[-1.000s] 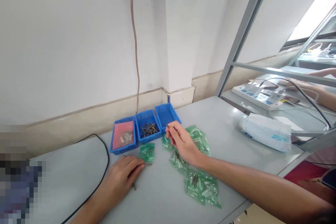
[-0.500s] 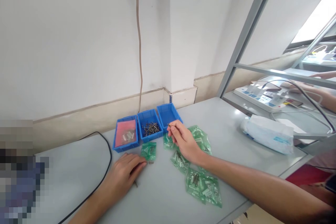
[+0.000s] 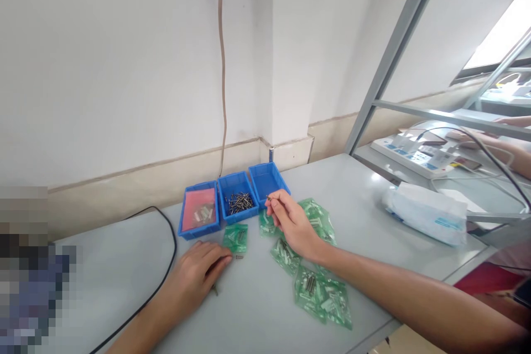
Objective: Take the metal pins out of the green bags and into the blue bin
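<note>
My left hand (image 3: 199,271) rests on the grey table, thumb and forefinger pinched around a small metal screw (image 3: 238,257) whose end sticks out to the right. A second screw (image 3: 214,290) shows below that hand. Just above lies a small green bag (image 3: 235,239). My right hand (image 3: 292,221) is raised in front of the right blue bin (image 3: 267,181), its fingertips closed on a small screw (image 3: 269,198). Under and beside it lie several green bags of metal parts (image 3: 309,287). The middle blue bin (image 3: 238,211) holds many screws.
The left blue bin (image 3: 181,220) contains a pink sheet and a clear bag. A black cable (image 3: 170,265) curves along the left. To the right are a white-blue package (image 3: 427,213), a metal frame (image 3: 390,61), power strips and another person's arms.
The view has shifted very slightly. Both hands hold nearly the same poses and places.
</note>
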